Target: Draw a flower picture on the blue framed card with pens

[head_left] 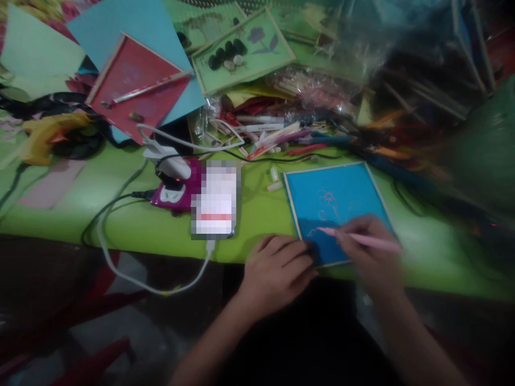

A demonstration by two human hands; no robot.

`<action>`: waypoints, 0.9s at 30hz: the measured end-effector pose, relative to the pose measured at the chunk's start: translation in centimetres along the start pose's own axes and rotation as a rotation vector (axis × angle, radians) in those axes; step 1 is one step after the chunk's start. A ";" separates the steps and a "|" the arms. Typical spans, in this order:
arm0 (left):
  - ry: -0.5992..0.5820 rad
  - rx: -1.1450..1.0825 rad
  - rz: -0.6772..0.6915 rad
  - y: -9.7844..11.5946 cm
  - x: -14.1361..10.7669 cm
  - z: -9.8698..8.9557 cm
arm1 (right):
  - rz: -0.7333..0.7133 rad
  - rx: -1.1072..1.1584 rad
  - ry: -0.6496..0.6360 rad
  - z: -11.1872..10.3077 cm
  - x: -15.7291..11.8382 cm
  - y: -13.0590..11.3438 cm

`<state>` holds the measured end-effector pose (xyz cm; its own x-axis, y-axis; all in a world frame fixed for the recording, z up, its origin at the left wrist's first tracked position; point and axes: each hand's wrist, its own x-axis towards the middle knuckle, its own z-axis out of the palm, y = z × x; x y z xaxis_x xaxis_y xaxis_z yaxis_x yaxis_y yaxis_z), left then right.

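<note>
A small blue board (350, 187) with a thin wooden frame lies at the table's front edge. Pale lines on it form a flower with a stem and a few small shapes. Between the fingers of my right hand (374, 252) is a pink pen (374, 241), its tip touching the board's lower left area. My left hand (277, 268) is closed, with curled fingers pressed together at the board's lower left corner; its fingertips are partly hidden. Two small white pieces (274, 180) lie just left of the board.
A phone (217, 198) on a charging cable leans on a purple power strip (173, 198). Behind lie pens and sticks (273, 131), a green framed picture with stones (245, 51), and a red framed board (140, 75). A yellow glue gun (52, 134) lies far left.
</note>
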<state>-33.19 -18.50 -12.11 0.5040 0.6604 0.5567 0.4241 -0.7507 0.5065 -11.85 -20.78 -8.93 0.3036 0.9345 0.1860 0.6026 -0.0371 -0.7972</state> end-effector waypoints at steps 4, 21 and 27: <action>-0.007 0.003 -0.004 0.0 0.0 0.0 | -0.004 -0.005 0.043 0.0 0.1 -0.2; -0.023 0.006 -0.004 0.0 0.0 -0.2 | 0.028 0.106 0.101 -0.2 -0.7 0.4; -0.014 0.012 -0.001 0.0 0.1 -0.1 | 0.070 0.146 -0.051 -0.7 -0.3 0.5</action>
<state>-33.24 -18.41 -11.99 0.5138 0.6610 0.5470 0.4340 -0.7502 0.4989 -11.10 -21.31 -9.01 0.3010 0.9483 0.1006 0.4668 -0.0545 -0.8827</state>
